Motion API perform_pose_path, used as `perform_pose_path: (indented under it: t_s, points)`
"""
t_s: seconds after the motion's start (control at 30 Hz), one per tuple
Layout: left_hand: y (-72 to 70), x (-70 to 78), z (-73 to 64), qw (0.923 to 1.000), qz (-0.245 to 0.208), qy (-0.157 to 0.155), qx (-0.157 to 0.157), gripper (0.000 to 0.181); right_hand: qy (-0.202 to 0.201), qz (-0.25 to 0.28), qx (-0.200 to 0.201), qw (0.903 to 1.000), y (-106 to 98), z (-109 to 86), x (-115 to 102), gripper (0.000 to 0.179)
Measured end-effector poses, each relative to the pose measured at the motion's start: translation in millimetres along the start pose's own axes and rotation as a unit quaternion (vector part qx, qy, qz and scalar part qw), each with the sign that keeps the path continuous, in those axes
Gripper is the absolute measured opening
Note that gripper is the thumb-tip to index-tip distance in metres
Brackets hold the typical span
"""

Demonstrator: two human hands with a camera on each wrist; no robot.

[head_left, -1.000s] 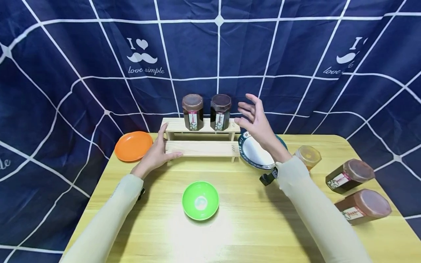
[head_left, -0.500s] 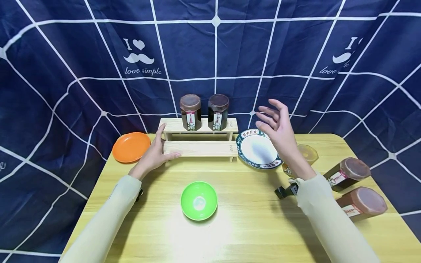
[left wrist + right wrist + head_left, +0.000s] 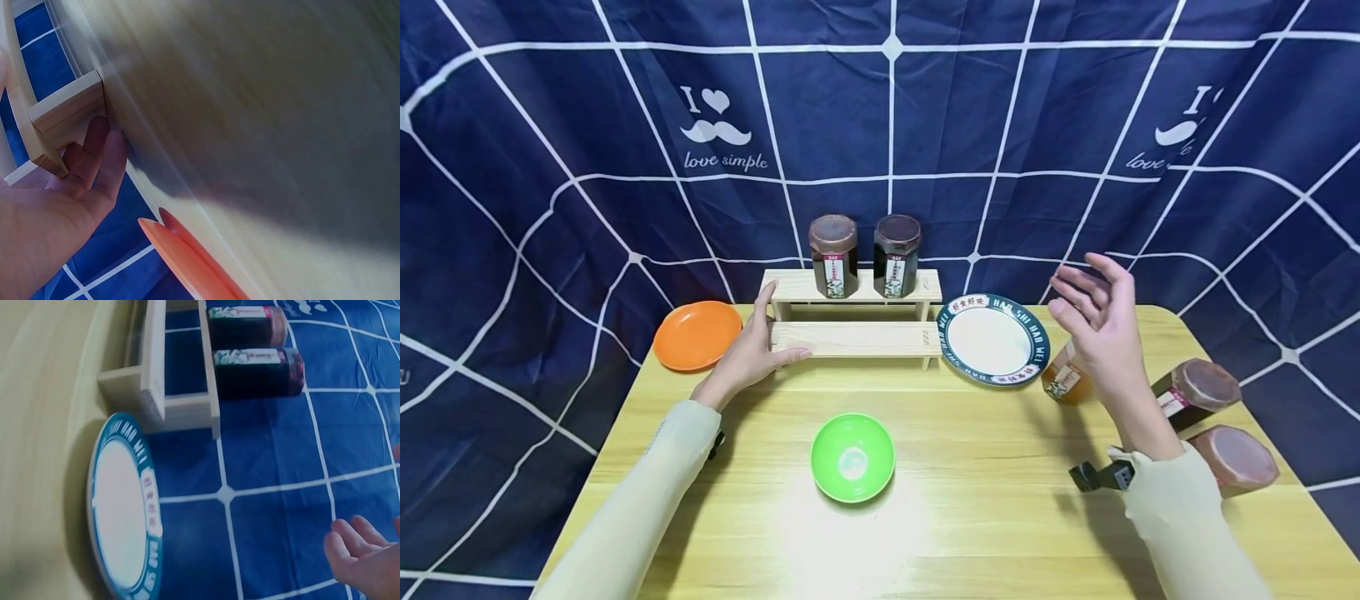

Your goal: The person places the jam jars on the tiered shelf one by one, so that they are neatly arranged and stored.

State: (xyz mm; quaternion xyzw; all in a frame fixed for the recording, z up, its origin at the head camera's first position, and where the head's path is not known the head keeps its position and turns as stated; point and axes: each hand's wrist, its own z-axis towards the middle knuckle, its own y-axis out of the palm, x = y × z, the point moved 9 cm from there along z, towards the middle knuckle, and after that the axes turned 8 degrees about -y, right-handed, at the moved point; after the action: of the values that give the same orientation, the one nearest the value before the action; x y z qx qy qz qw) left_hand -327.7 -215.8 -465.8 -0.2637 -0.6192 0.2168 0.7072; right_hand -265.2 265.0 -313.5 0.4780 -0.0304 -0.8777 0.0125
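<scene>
My left hand (image 3: 747, 357) grips the left end of a two-step wooden rack (image 3: 853, 340), its thumb along the lower step. In the left wrist view, the fingers (image 3: 100, 165) bear on the rack's end piece. Two dark jam jars, a brownish one (image 3: 835, 265) and a darker one (image 3: 896, 265), stand upright on the upper step. My right hand (image 3: 1108, 333) hovers with loosely bent fingers and holds nothing. Below it, partly hidden, stands an amber jar (image 3: 1066, 379). A dark jar (image 3: 1198, 392) and a reddish-brown jar (image 3: 1238, 458) stand further right, partly behind the forearm.
A green-rimmed white plate (image 3: 992, 340) lies just right of the rack. An orange plate (image 3: 697, 336) is left of it. Nearer me sits a green bowl (image 3: 853, 458) on the wooden table (image 3: 985, 508). A blue curtain (image 3: 955, 125) hangs behind.
My right hand has moved right and toward me, from beside the jars on the rack, across the plate, to above the amber jar. My left hand stays on the rack.
</scene>
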Motion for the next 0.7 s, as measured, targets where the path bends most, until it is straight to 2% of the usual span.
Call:
perform_pose_path:
  t_s: [0.07, 0.13, 0.23, 0.43, 0.47, 0.5, 0.57, 0.6, 0.7]
  points:
    - [-1.9, 1.7, -0.6, 1.0000, 0.004, 0.001, 0.008, 0.137, -0.004, 0.000, 0.018, 0.9998, -10, -3.8, 0, 0.069]
    - [-4.0, 12.5, -5.4, 1.0000, 0.000, -0.009, 0.000, 0.137, -0.006, -0.007, 0.036, 0.9993, -19, -8.4, 0, 0.071]
    - [-5.5, 20.2, -8.9, 0.9999, -0.001, -0.015, -0.006, 0.136, -0.003, -0.027, 0.063, 0.9977, -33, -16.7, 0, 0.072]
    - [-5.8, 13.8, -8.4, 0.9999, -0.008, 0.009, -0.001, 0.133, 0.026, -0.073, 0.088, 0.9931, -53, -31.8, 10, 0.078]
    - [-5.7, 9.1, -6.8, 0.9999, -0.005, 0.015, 0.005, 0.133, 0.034, -0.087, 0.091, 0.9915, -56, -34.0, 13, 0.079]
    - [-6.6, 13.9, -8.8, 0.9999, -0.005, 0.011, 0.002, 0.133, 0.041, -0.105, 0.094, 0.9892, -60, -36.2, 15, 0.080]
    - [-6.0, 14.0, -8.3, 0.9999, -0.004, 0.009, 0.001, 0.133, 0.060, -0.140, 0.104, 0.9829, -68, -40.7, 22, 0.082]
    - [-6.6, 20.4, -10.9, 1.0000, -0.002, 0.001, -0.002, 0.133, 0.070, -0.156, 0.109, 0.9793, -72, -42.8, 25, 0.083]
    - [-5.5, 25.1, -12.1, 0.9998, 0.003, -0.017, -0.012, 0.134, 0.103, -0.175, 0.114, 0.9725, -81, -48.9, 37, 0.086]
